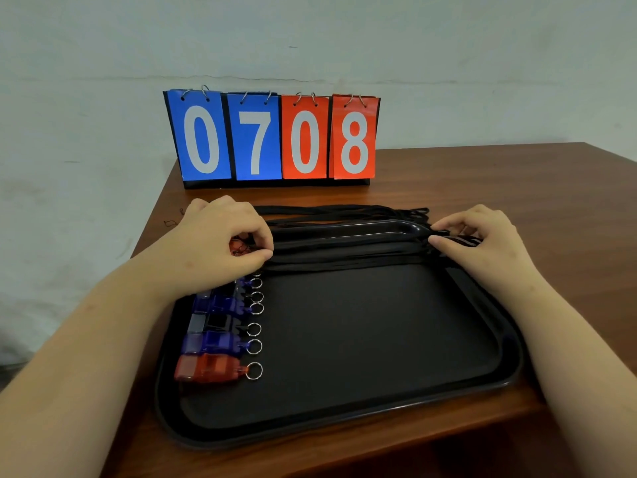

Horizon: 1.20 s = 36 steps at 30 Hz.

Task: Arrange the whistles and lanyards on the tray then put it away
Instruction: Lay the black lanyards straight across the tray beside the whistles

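Stretching a lanyard [344, 252] straight to lie tidy on the tray [344, 421]: left hand [220, 244] pinches it beside its whistle [236, 247], right hand [482, 241] pinches its other end.

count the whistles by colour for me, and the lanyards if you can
red whistles: 2, one under the left hand
blue whistles: 3
black whistles: 2
lanyards: black, too bunched to count
total: 7 whistles in view; the left forearm may hide more
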### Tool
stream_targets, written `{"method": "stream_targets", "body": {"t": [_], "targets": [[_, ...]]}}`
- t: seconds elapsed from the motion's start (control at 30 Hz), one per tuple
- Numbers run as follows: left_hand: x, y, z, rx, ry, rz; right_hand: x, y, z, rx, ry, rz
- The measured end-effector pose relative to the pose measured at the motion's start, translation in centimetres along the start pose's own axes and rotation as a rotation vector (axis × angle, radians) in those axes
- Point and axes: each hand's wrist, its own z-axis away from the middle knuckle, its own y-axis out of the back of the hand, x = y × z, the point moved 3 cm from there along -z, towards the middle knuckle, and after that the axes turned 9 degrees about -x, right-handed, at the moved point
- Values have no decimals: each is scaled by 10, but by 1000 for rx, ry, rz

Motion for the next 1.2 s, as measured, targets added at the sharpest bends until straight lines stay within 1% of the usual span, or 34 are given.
{"method": "stream_targets", "body": {"t": [0.17,0.33,0.4,0.5,0.63,0.7,0.8,0.87,1.03,1.2], "targets": [[0,1,-1,46,24,60,-5,-3,0,5,23,-33],[-4,1,-1,84,95,130,-17,-1,-2,-46,24,-21],[-9,1,-1,116,134,146,-25,1,-8,-87,37,21],[-20,4,1,211,213,202,-46,-3,-18,-174,57,68],[-43,5,7,328,361,241,-83,-24,-35,-304,82,112],[-56,4,8,361,446,251,-100,-42,-47,-354,70,126],[-74,-3,9,341,561,260,-123,-70,-63,-394,56,109],[-82,-9,8,315,601,276,-138,-87,-71,-410,65,89],[-88,-17,5,259,612,274,-170,-126,-88,-446,62,80],[-90,-15,5,277,655,254,-197,-160,-96,-489,82,106]]}}
